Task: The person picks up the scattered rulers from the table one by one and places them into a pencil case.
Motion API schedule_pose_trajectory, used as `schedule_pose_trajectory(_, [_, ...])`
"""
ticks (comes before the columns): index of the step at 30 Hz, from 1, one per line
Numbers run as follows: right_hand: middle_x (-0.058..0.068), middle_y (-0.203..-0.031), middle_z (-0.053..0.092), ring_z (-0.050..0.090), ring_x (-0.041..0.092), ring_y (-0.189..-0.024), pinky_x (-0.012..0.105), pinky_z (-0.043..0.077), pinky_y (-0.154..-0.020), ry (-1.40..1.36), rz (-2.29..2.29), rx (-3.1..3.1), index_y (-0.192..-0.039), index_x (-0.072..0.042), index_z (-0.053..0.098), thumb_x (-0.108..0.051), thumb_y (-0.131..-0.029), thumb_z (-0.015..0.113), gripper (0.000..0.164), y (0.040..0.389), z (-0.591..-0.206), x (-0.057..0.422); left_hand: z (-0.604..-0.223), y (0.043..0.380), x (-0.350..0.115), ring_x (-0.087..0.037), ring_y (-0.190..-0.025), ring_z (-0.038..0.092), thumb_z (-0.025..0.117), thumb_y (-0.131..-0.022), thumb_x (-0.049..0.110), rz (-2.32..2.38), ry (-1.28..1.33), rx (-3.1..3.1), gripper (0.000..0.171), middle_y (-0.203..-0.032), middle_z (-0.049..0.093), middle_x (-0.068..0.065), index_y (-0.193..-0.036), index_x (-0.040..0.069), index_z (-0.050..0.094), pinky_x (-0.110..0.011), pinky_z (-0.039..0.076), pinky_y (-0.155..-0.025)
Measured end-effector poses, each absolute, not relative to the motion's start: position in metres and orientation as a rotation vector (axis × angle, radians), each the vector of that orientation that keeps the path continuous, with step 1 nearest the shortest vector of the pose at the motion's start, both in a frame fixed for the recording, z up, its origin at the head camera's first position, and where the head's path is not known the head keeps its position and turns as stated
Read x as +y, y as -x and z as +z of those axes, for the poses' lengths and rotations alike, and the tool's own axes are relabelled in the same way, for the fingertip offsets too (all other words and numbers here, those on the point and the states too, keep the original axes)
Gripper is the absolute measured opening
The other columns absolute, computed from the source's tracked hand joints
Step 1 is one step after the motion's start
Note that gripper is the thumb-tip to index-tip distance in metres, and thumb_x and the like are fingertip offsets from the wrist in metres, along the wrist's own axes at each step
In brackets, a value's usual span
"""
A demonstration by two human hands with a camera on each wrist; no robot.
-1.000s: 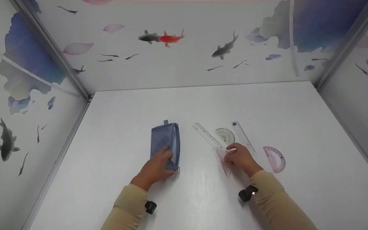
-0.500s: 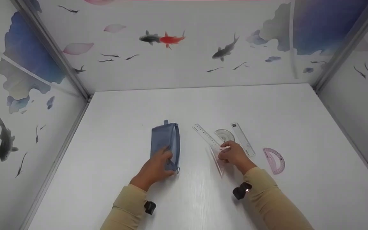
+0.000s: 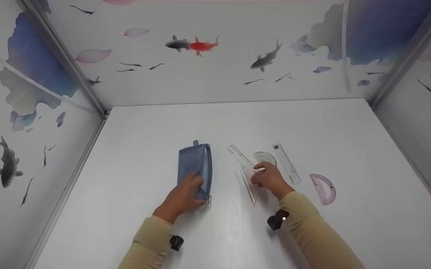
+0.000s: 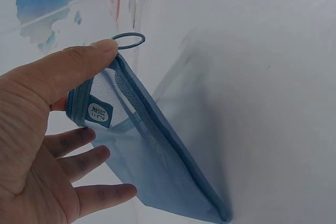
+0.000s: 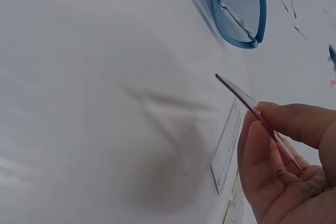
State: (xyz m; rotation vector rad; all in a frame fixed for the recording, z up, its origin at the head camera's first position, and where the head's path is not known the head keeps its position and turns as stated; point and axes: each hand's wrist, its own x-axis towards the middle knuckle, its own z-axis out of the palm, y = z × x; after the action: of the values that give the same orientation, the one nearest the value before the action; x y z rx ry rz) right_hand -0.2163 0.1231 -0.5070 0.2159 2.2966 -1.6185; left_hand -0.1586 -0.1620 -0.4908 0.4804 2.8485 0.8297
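My left hand (image 3: 179,196) grips the near end of a blue mesh zip pouch (image 3: 191,160). In the left wrist view, thumb and index finger pinch the pouch by its zip end, beside the ring pull (image 4: 128,40), with the other fingers spread. The pouch mouth gapes in the right wrist view. To the right, my right hand (image 3: 271,181) pinches a clear pink set square (image 5: 236,90) between thumb and fingers, tilted and raised off the table. Just beyond that hand lie a clear ruler (image 3: 239,154) and a clear protractor (image 3: 265,157), both partly covered.
A second clear ruler (image 3: 287,164) lies right of the clear protractor. Farther right is a pink protractor (image 3: 332,186). The white table (image 3: 144,127) is enclosed by panels printed with fish (image 3: 204,46).
My right hand has lifted the set square and carried it left, toward the pouch. The left hand and pouch have stayed in place.
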Motion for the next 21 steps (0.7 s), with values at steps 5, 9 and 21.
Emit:
schedule_pose_trajectory(5, [0.011,-0.091,0.065,0.062,0.014,-0.071,0.027,0.053,-0.065,-0.222,-1.649,2.26,-0.118,0.003,0.051,0.004,-0.082,0.067,0.039,0.218,-0.507,0.118,-0.491,0.158,-0.162,-0.043,-0.134,0.039,0.082,-0.077,0.018,0.818,-0.495,2.848,0.041,-0.148,0.037,-0.023,-0.104,0.014,0.051,-0.054,0.045,-0.096])
schedule_pose_trajectory(9, [0.011,-0.092,0.065,0.063,0.015,-0.072,0.027,0.053,-0.067,-0.241,-1.65,2.258,-0.119,0.003,0.051,0.003,-0.083,0.068,0.04,0.22,-0.506,0.114,-0.49,0.158,-0.161,-0.044,-0.133,0.039,0.082,-0.077,0.019,0.827,-0.517,2.846,0.041,-0.148,0.037,-0.023,-0.102,0.013,0.05,-0.054,0.045,-0.095])
schedule_pose_trajectory(21, [0.013,-0.09,0.066,0.065,0.014,-0.071,0.027,0.054,-0.066,-0.235,-1.801,2.188,-0.118,0.005,0.051,0.008,-0.082,0.065,0.038,0.226,-0.503,0.097,-0.487,0.159,-0.159,-0.043,-0.133,0.04,0.082,-0.077,0.016,0.848,-0.54,2.842,0.041,-0.147,0.038,-0.024,-0.098,0.014,0.047,-0.054,0.044,-0.097])
